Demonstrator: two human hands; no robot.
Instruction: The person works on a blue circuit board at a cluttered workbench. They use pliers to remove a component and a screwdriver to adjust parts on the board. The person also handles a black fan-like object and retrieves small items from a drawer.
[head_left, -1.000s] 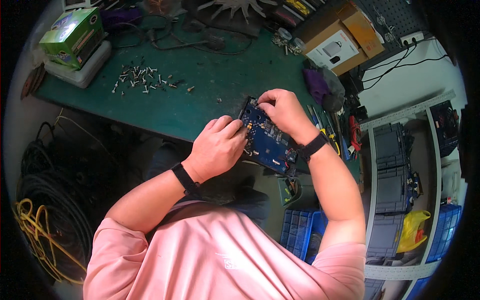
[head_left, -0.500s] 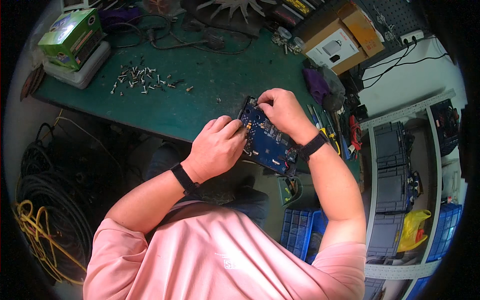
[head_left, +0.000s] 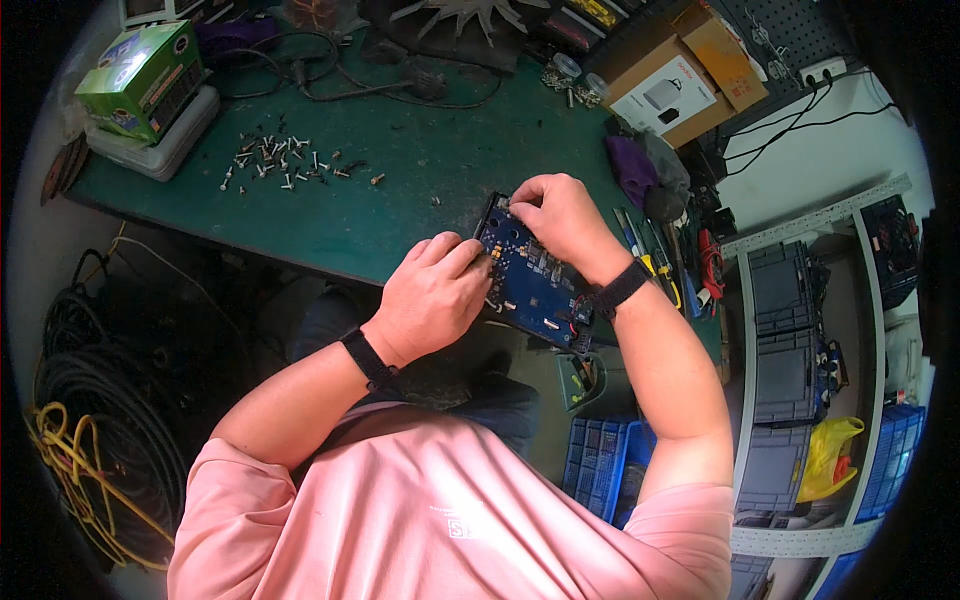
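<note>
Between hands: blue, component-studded circuit board (head_left: 532, 292); was gripped by left hand (head_left: 430, 292), touched by right hand (head_left: 567, 222) (grasp indiscernible).

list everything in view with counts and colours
bench: 1, green, top centre
board: 1, blue, held, centre
screws: many, mostly silver, on bench
case: 1, grey, bench's left end
box: 1, green, on case
carton: 1, brown and white, upper right
tools: several, mixed, bench's right end
rack: 1, light grey, right
bins: several, grey, on rack
bag: 1, yellow, on rack
coils: several, black, lower left
wristbands: 2, black, wrists
left hand: 1, bare, board's left edge
right hand: 1, bare, board's far end
</note>
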